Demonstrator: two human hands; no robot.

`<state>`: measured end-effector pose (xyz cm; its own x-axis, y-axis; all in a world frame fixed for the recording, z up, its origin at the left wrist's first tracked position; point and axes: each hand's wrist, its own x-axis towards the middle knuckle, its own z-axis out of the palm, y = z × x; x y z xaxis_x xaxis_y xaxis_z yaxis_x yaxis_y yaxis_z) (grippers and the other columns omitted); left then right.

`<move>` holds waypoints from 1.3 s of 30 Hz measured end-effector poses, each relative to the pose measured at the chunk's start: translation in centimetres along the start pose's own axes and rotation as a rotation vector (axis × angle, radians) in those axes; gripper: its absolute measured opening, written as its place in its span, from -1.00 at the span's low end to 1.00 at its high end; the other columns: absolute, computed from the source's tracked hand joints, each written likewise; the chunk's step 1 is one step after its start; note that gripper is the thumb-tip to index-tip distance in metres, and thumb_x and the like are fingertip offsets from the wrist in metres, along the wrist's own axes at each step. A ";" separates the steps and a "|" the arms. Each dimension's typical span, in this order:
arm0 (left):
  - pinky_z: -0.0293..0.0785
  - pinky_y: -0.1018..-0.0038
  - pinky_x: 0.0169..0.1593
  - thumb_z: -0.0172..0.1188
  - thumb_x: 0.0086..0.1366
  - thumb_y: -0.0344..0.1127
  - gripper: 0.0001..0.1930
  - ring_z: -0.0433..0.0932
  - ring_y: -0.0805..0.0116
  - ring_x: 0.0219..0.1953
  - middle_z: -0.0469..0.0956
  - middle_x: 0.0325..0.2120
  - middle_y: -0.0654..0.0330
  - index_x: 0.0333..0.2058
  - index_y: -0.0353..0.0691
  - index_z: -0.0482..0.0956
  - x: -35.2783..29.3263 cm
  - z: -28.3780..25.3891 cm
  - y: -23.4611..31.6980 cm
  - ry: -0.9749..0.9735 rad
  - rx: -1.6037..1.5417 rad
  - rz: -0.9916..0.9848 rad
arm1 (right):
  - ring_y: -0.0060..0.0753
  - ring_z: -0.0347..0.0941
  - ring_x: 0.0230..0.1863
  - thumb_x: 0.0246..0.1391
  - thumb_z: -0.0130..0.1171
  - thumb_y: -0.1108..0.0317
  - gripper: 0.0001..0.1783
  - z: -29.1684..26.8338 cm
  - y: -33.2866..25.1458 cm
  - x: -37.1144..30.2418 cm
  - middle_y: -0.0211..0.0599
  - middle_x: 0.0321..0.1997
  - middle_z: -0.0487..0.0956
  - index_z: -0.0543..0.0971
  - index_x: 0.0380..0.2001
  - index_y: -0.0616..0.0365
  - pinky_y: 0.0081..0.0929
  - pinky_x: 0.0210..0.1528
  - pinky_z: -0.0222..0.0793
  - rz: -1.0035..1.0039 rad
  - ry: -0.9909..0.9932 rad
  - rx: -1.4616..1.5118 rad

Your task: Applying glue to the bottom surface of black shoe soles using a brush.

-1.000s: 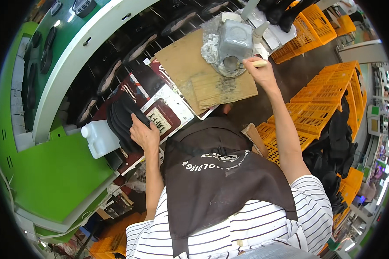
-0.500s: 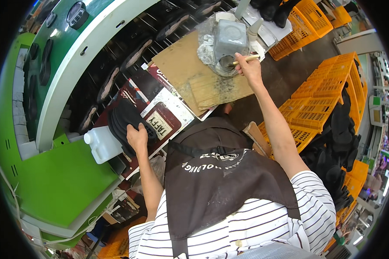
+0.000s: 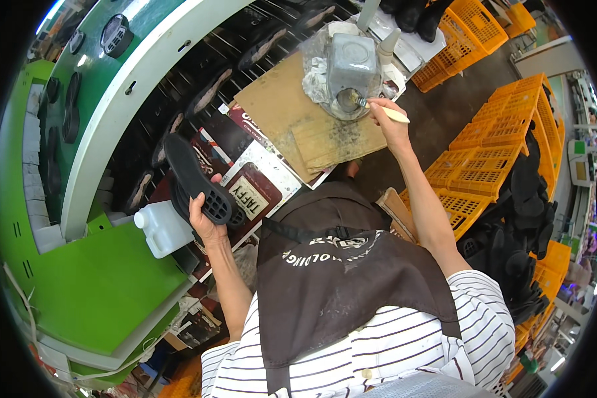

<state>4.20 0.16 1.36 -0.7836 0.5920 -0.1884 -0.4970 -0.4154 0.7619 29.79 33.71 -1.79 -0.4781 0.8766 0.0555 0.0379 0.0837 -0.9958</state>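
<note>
My left hand grips a black shoe sole by its heel end, thumb over the gridded hollows. The sole is tilted up, and more black soles show partly behind it. On the right, my right hand is closed round a brush with a pale handle. Its bristle end is at the round opening of a greyish square container, which lies in crumpled clear plastic. Whether the bristles touch anything inside cannot be made out. Stained cardboard lies beside the container.
A white plastic jug stands left of my left hand, by a green machine panel. Soles rest on a dark rack and a green belt. Orange crates with black soles stand at right.
My left hand has gone from resting over the stacked soles to holding one tilted up. The brush's handle has swung rightward in my right hand, showing its bristle end at the container's opening.
</note>
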 end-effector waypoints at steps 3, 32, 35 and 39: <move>0.63 0.45 -0.27 -0.10 0.20 -0.37 -0.53 0.60 0.22 -0.29 0.50 -0.16 -0.26 0.10 -0.41 0.26 0.1 0.9 0.2 -0.078 -0.016 0.006 | -0.68 0.35 -0.41 0.12 0.16 0.35 -0.80 -0.3 0.2 -0.8 -0.47 -0.44 0.52 0.61 -0.23 0.20 -0.67 -0.33 0.27 -0.081 -0.051 -0.080; 0.27 0.28 0.17 0.20 0.12 -0.46 -0.35 0.31 0.23 0.18 0.27 0.19 0.04 0.20 -0.17 0.18 0.7 10.3 -1.2 -0.307 0.191 0.150 | -0.62 0.27 -0.52 0.05 0.28 0.16 -0.67 1.5 5.6 -0.8 -0.48 -0.50 0.39 0.50 -0.20 0.09 -0.63 -0.48 0.25 0.572 0.182 1.388; 0.30 0.35 0.11 0.18 0.12 -0.51 -0.34 0.30 0.29 0.17 0.26 0.20 0.05 0.20 -0.12 0.17 1.0 10.9 -1.5 -0.312 0.231 0.185 | -0.60 0.27 -0.52 0.07 0.26 0.20 -0.74 1.6 4.7 -1.2 -0.46 -0.51 0.39 0.51 -0.23 0.06 -0.61 -0.46 0.24 0.511 0.131 1.348; 0.24 0.30 0.20 0.17 0.11 -0.54 -0.29 0.26 0.25 0.21 0.21 0.23 0.05 0.22 -0.10 0.10 1.4 11.1 -1.7 -0.321 0.261 0.196 | -0.58 0.29 -0.50 0.11 0.22 0.27 -0.80 2.0 1.5 -1.7 -0.44 -0.49 0.41 0.51 -0.25 0.10 -0.59 -0.43 0.27 0.397 0.077 1.227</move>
<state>8.10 9.39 6.66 -0.6777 0.7209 0.1454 -0.2077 -0.3773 0.9025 28.92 31.36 -3.57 -0.5670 0.7693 -0.2946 -0.6805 -0.6389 -0.3588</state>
